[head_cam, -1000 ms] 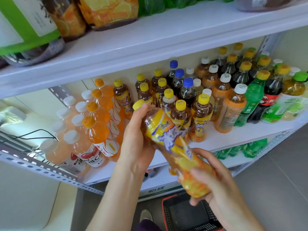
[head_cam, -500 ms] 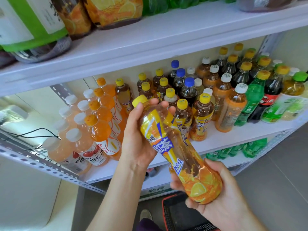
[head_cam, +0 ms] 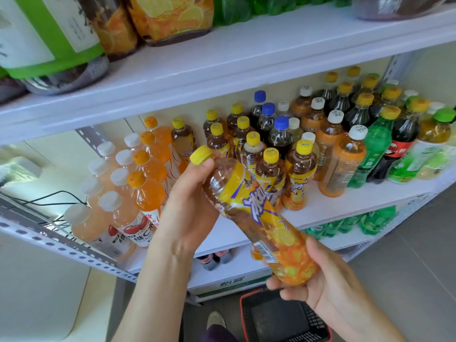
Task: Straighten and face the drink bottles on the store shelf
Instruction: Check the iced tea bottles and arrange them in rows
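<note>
I hold a yellow-capped iced tea bottle (head_cam: pixel 249 206) tilted in front of the middle shelf (head_cam: pixel 328 208), cap up-left, base down-right. My left hand (head_cam: pixel 190 206) grips its neck and shoulder just under the cap. My right hand (head_cam: pixel 318 280) cups and grips its base. The yellow label with blue lettering faces me. Behind it stand rows of matching yellow-capped tea bottles (head_cam: pixel 299 176) on the shelf, their fronts partly hidden by the held bottle.
Orange and pale pink drink bottles (head_cam: pixel 148 191) fill the shelf's left; cola, orange and green bottles (head_cam: pixel 375 154) fill the right. Large bottles sit on the upper shelf (head_cam: pixel 222 60). A red-rimmed basket (head_cam: pixel 283 317) stands on the floor below.
The bottle has turned in my hands, so its label lettering has rotated round. My right hand shifted slightly on the base; the left stays at the neck.
</note>
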The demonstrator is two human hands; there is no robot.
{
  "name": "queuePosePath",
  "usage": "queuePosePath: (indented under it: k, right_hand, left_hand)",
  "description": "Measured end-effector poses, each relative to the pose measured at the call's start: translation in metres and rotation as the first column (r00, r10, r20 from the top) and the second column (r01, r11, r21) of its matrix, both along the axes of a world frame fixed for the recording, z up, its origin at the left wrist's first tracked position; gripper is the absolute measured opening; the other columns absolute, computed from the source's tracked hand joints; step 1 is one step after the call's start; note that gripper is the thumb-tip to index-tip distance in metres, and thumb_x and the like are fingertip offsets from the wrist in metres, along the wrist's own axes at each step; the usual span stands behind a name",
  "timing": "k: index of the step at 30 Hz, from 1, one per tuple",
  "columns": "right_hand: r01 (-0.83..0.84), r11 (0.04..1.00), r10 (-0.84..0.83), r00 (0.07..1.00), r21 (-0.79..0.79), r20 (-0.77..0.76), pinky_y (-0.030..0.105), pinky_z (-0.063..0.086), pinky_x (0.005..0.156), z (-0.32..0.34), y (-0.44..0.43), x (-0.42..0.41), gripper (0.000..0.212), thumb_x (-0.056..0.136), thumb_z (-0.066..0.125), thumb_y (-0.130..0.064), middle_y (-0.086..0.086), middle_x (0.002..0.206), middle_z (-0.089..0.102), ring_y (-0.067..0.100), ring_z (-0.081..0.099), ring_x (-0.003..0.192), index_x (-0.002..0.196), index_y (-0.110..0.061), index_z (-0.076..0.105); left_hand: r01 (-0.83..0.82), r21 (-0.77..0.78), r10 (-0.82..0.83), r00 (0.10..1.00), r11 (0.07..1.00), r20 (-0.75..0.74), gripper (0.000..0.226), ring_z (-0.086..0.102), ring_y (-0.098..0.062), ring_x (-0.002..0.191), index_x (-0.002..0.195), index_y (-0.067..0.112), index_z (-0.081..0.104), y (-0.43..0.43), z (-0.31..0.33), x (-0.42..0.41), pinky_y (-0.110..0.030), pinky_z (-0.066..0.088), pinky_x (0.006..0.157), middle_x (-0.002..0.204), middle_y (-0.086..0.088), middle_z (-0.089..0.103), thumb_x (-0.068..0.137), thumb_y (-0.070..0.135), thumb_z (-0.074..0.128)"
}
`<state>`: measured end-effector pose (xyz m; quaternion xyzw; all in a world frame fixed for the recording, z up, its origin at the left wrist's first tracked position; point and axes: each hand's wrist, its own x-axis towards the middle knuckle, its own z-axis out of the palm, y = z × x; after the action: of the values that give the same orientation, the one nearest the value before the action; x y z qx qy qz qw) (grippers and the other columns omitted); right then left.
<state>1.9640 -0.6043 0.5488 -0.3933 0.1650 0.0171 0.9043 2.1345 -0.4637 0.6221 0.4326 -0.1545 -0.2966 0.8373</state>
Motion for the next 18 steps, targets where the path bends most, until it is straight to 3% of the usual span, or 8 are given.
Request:
queuePosePath:
  k: [2,4,7,10,13,14,16,18]
  right_hand:
    - [-0.084,0.987,0.091,0.995,0.137,-0.045,0.032,0.055,0.043,0.002,0.001,0.001,0.066,0.077,0.060,-0.062,0.036,0.091,0.067,0.039,0.068,0.057,0.108,-0.004,0.072]
    - [-0.177,0.954,0.192,0.980,0.240,-0.042,0.029,0.051,0.037,-0.001,-0.001,0.000,0.074,0.076,0.042,-0.065,0.032,0.077,0.066,0.035,0.066,0.049,0.099,-0.002,0.074]
    - [-0.261,0.912,0.272,0.962,0.316,0.007,0.029,0.052,0.038,-0.004,-0.004,0.001,0.080,0.076,0.036,-0.069,0.030,0.076,0.067,0.035,0.068,0.054,0.100,-0.003,0.074]
    - [-0.174,0.949,0.188,0.982,0.262,-0.029,0.035,0.057,0.048,-0.006,-0.001,0.005,0.071,0.076,0.043,-0.064,0.030,0.108,0.068,0.038,0.071,0.084,0.111,-0.010,0.073]
    - [0.021,0.997,-0.020,1.000,0.077,-0.019,0.040,0.058,0.063,-0.008,0.001,0.009,0.042,0.076,0.066,-0.038,0.020,0.126,0.063,0.046,0.060,0.111,0.116,-0.027,0.066]
    - [0.068,0.997,-0.068,0.998,0.029,0.001,0.040,0.058,0.067,-0.009,0.000,0.009,0.042,0.075,0.073,-0.022,0.020,0.126,0.063,0.049,0.058,0.115,0.115,-0.029,0.064]
    - [0.123,0.992,-0.122,0.992,-0.034,0.036,0.037,0.058,0.070,-0.012,-0.002,0.007,0.055,0.071,0.074,0.000,0.025,0.123,0.062,0.050,0.060,0.111,0.115,-0.031,0.062]
    - [0.148,0.987,-0.146,0.988,-0.055,0.045,0.035,0.059,0.069,-0.011,-0.004,0.004,0.057,0.071,0.071,0.000,0.029,0.118,0.063,0.050,0.064,0.104,0.118,-0.031,0.061]
  left_hand:
    - [0.092,-0.041,-0.091,0.995,0.995,0.027,0.043,0.067,-0.027,0.096,0.106,0.010,0.067,0.004,0.002,0.000,-0.039,0.054,0.080,0.102,-0.008,0.072,0.070,0.028,0.081]
    - [0.128,-0.036,-0.126,0.990,0.991,0.064,0.067,0.064,-0.032,0.101,0.121,0.003,0.057,0.004,0.002,-0.002,-0.043,0.053,0.086,0.110,-0.013,0.069,0.066,0.029,0.085]
    - [0.066,0.008,-0.066,0.993,0.998,0.100,0.091,0.061,-0.036,0.103,0.134,-0.002,0.047,0.002,0.003,-0.004,-0.048,0.050,0.089,0.114,-0.019,0.064,0.060,0.031,0.090]
    - [-0.036,0.044,0.030,0.992,0.998,0.124,0.081,0.066,-0.032,0.096,0.126,0.001,0.056,-0.002,0.003,-0.006,-0.046,0.054,0.084,0.108,-0.016,0.069,0.058,0.029,0.091]
    - [-0.202,0.123,0.180,0.969,0.972,0.172,0.044,0.071,-0.021,0.080,0.111,0.008,0.063,-0.006,0.000,-0.008,-0.039,0.059,0.073,0.088,-0.005,0.075,0.071,0.012,0.080]
    - [-0.237,0.144,0.211,0.962,0.961,0.176,0.038,0.071,-0.018,0.076,0.110,0.010,0.063,-0.007,-0.001,-0.009,-0.038,0.059,0.070,0.083,-0.002,0.074,0.074,0.010,0.075]
    - [-0.266,0.179,0.239,0.958,0.947,0.158,0.042,0.071,-0.020,0.081,0.114,0.012,0.062,-0.008,-0.002,-0.008,-0.038,0.059,0.070,0.092,-0.003,0.074,0.075,0.013,0.074]
    - [-0.266,0.228,0.238,0.961,0.937,0.144,0.044,0.069,-0.024,0.085,0.117,0.017,0.061,-0.007,-0.003,-0.006,-0.041,0.058,0.074,0.102,-0.007,0.071,0.075,0.019,0.075]
